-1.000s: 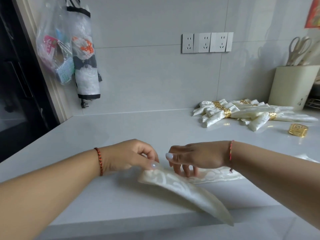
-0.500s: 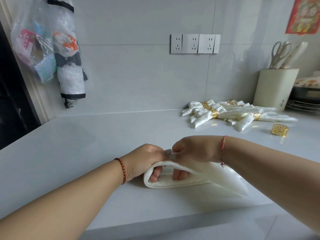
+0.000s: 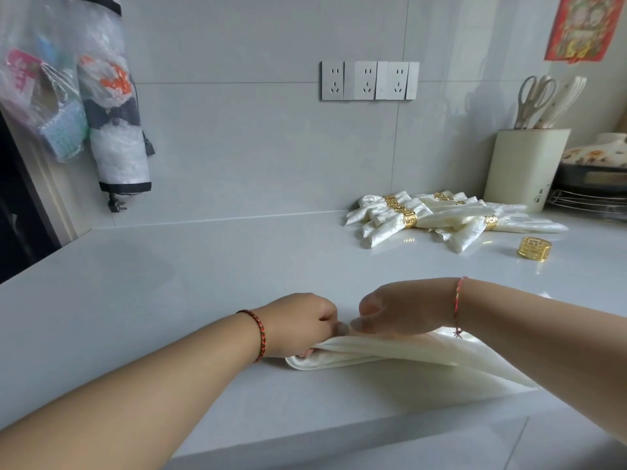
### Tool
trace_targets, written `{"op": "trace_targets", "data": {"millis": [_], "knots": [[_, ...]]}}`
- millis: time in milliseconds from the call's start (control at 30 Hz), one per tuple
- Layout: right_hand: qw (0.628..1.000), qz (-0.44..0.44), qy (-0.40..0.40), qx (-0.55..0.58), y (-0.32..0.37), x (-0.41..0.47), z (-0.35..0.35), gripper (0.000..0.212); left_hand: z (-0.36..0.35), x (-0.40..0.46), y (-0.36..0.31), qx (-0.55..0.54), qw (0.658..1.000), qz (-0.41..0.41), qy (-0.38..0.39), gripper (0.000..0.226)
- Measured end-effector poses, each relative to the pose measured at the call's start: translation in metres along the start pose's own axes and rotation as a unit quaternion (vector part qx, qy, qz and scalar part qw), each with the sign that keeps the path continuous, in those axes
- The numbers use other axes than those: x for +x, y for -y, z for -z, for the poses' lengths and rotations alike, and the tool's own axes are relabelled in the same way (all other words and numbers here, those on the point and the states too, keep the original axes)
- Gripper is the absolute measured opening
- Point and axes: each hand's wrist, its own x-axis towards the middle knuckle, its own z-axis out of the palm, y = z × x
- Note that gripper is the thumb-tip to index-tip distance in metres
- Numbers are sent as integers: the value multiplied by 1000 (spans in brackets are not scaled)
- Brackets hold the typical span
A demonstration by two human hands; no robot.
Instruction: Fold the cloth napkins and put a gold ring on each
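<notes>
Gripping folded napkin (image 3: 390,354) between left hand (image 3: 298,323), right hand (image 3: 403,310)

Single view only, head-mounted, wide-angle. Looks forward and down across white counter (image 3: 142,300) toward tiled wall with outlets (image 3: 369,80). Close range: forearms enter from bottom edge, left hand (image 3: 298,325) and right hand (image 3: 403,312) near frame centre. Straight edges bow toward borders.

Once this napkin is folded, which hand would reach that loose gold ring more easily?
Probably the right hand. The loose gold ring lies on the counter to its right, beyond it. The left hand would have to cross over the napkin that both hands grip.
</notes>
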Motion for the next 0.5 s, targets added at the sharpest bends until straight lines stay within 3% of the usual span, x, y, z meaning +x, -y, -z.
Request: {"op": "trace_targets", "data": {"millis": [133,300,367,433,500], "knots": [[1000,21,-7,-20,-2,0,-6,32,-4,2,2,-5,1000,-1,-30,27],[1000,3,-14,-18,-1,-2,-10,33,-16,-6,13,-86,974,-41,-204,24],[1000,-11,-12,-13,-1,-1,-11,34,-18,-12,21,-22,950,-133,-282,18],[1000,-28,-5,-1,-1,0,-11,35,-18,-18,31,100,900,-255,-340,19],[999,-38,-1,8,-2,3,-11,35,-23,-28,36,192,870,-313,-329,30]]}}
